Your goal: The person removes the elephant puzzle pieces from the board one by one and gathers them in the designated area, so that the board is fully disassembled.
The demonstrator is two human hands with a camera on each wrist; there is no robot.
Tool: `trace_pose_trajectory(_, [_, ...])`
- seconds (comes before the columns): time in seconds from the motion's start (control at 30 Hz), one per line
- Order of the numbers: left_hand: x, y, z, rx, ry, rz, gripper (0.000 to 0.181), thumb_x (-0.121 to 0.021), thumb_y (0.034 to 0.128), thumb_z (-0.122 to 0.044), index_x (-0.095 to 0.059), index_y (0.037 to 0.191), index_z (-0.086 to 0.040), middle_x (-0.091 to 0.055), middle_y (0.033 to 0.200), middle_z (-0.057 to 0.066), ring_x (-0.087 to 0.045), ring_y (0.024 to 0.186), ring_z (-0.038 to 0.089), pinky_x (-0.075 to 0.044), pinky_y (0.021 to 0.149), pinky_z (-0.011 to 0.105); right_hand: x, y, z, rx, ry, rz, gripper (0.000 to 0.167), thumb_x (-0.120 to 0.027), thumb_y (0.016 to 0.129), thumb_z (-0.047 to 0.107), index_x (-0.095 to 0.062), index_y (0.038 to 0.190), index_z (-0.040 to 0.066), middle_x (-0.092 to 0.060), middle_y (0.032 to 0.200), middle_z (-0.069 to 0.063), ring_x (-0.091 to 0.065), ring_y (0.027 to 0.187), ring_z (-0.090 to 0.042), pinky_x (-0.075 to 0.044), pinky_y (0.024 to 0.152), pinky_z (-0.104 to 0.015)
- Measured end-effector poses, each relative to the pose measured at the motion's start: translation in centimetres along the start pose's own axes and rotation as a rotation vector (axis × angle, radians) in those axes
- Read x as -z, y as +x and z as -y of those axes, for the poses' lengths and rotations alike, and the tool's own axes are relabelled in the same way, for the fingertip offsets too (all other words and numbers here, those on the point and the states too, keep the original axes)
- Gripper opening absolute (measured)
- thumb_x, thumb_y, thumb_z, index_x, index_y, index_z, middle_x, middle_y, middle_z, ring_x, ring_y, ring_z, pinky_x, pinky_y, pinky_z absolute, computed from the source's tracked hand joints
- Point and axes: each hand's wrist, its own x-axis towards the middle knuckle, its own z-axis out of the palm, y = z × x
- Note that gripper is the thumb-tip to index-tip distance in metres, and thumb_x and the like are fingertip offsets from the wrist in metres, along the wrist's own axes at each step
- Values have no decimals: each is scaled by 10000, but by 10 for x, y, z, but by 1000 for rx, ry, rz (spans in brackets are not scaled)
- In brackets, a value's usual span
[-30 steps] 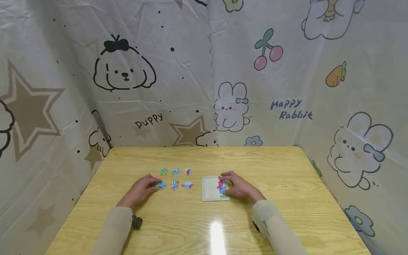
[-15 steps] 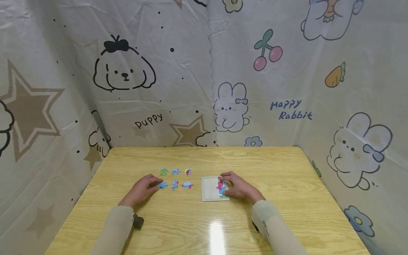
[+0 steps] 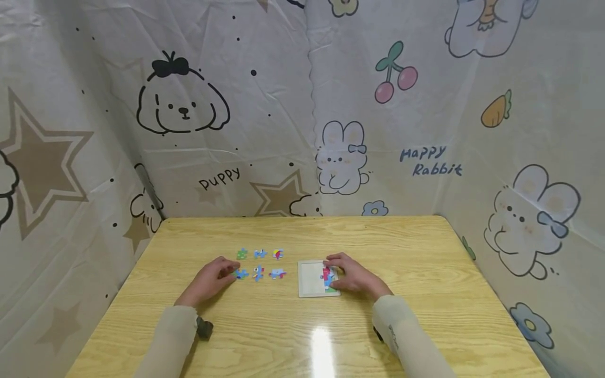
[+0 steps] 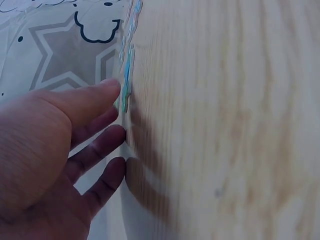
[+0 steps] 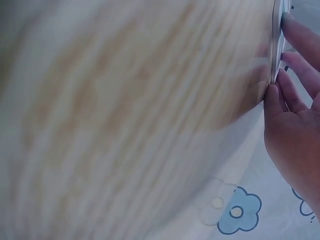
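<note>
Both hands are down at the table (image 3: 264, 331). Your left hand (image 3: 208, 278) has its fingers loosely bent and apart, grasping nothing that shows, with the tips at the left end of the blue-green piece (image 3: 243, 274); whether they touch it is hard to tell. Your right hand (image 3: 354, 275) grips the tray (image 3: 311, 279) by its right side. The relation that seems to matter most: the blue-green piece lies just right of your left fingertips, much nearer to them than to your right hand, and its long axis seems to run left to right, towards the tray. The tray's bare part faces your left hand; fitted pieces (image 3: 327, 278) fill a strip beside your right fingers. Two more pieces (image 3: 277, 274) continue the near row, with a far row (image 3: 260, 254) of three behind.
</note>
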Motion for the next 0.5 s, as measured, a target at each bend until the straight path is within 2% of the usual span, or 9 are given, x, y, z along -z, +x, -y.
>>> trace_pose_trajectory(0.17, [-3, 2, -9, -18, 15, -36, 369, -708, 976, -78, -666, 1341, -41, -637, 1099, 53, -592, 938, 151, -526, 820, 378, -1, 3, 4, -24, 3, -6, 556, -791, 923, 142, -612, 1449, 157, -436, 1590, -69, -357, 1508, -353, -276, 1238, -566])
trace_pose_trajectory(0.33, [-9, 7, -31, -63, 12, -22, 406, -710, 977, -87, -647, 1377, -61, -641, 1156, 74, -604, 959, 185, -525, 797, 352, -3, 2, 6, -28, 5, -13, 557, -798, 916, 136, -616, 1442, 156, -450, 1578, -80, -375, 1493, -358, -286, 1231, -573])
trace_pose_trajectory(0.37, [-11, 9, -36, -70, 9, -23, 406, -710, 980, -97, -647, 1380, -70, -648, 1158, 68, -615, 1006, 210, -522, 796, 345, -3, 2, 6, -30, 8, -14, 561, -798, 917, 135, -612, 1445, 156, -449, 1579, -83, -376, 1493, -361, -286, 1231, -575])
trace_pose_trajectory(0.5, [-21, 17, -53, -115, -29, -9, 409, -703, 990, -114, -641, 1393, -82, -649, 1157, 80, -621, 1031, 256, -516, 794, 336, -4, 0, 7, -26, 20, -30, 570, -801, 912, 125, -606, 1448, 141, -452, 1571, -103, -396, 1479, -377, -302, 1220, -584])
